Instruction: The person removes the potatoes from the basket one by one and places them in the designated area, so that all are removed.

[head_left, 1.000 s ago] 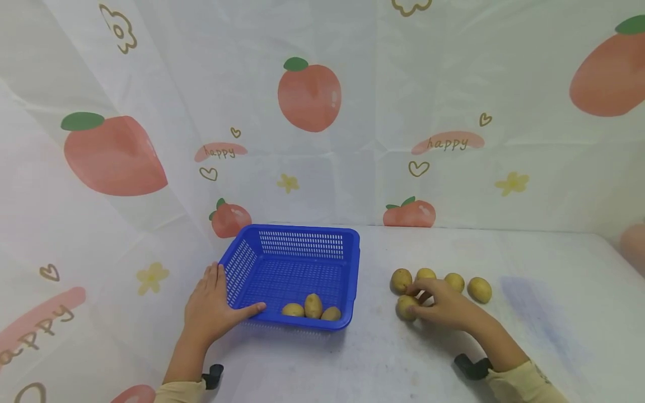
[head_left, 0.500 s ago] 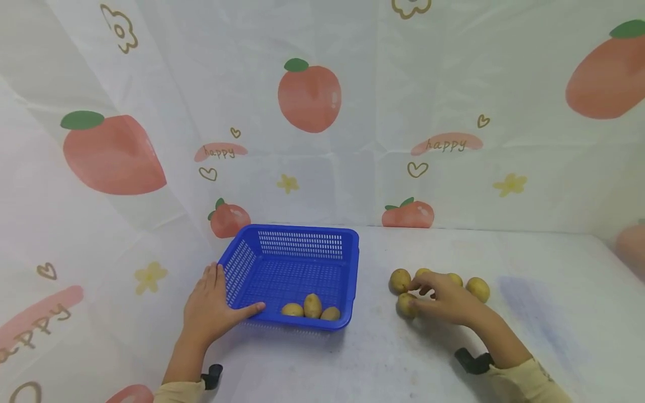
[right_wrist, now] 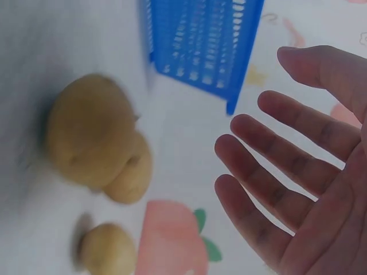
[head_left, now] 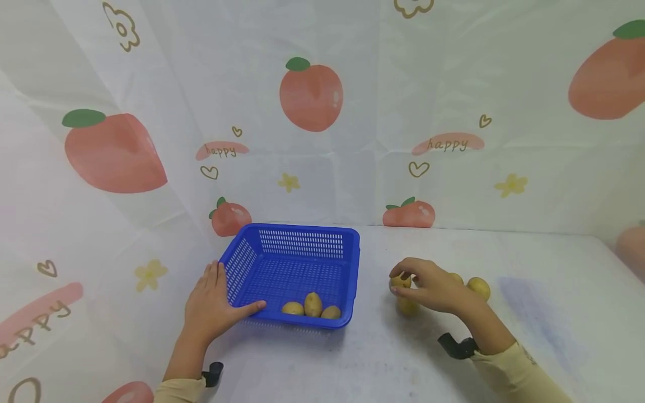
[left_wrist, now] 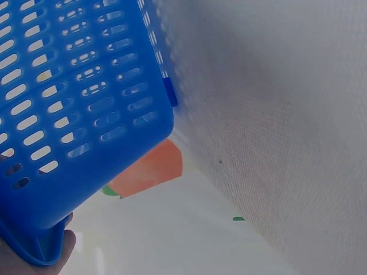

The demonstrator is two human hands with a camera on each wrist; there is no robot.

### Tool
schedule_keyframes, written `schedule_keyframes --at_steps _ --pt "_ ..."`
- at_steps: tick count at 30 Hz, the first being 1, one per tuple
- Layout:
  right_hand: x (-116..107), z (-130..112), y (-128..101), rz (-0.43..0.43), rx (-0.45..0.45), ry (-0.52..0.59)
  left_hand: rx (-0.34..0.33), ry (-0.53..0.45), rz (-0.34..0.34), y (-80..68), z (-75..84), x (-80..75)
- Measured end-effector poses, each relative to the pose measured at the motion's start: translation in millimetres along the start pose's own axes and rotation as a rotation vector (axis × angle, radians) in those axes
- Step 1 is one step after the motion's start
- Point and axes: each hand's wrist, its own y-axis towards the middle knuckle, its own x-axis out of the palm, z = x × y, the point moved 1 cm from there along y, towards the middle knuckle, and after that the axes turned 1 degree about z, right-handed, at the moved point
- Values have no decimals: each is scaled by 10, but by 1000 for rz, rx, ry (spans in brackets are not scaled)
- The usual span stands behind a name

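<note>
Head view: left hand (head_left: 209,308) rests flat against the blue basket (head_left: 302,243) at lower centre; right hand (head_left: 433,286), fingers released, hovers over loose potatoes (head_left: 407,305) on the worktop (head_left: 529,291), right of centre.

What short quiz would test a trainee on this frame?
1. How many potatoes lie inside the blue basket?
2. True or false: the right hand has a potato clenched in a tight fist.
3. Where does the left hand rest? A: on the basket's near left corner. B: on a loose potato. C: on the printed wall cloth.

Key: 1. Three. 2. False: the right wrist view shows its fingers spread, with nothing in them. 3. A.
</note>
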Motion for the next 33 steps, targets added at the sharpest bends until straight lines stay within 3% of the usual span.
schedule_keyframes --at_steps 14,21,33 --pt "160 -421 472 -55 -162 59 -5 16 -17 5 7 -13" --pt "349 -639 714 -175 -182 137 -12 14 -28 -8 27 -26" --pt "783 -881 1010 -354 -196 133 -14 15 -20 5 12 -12"
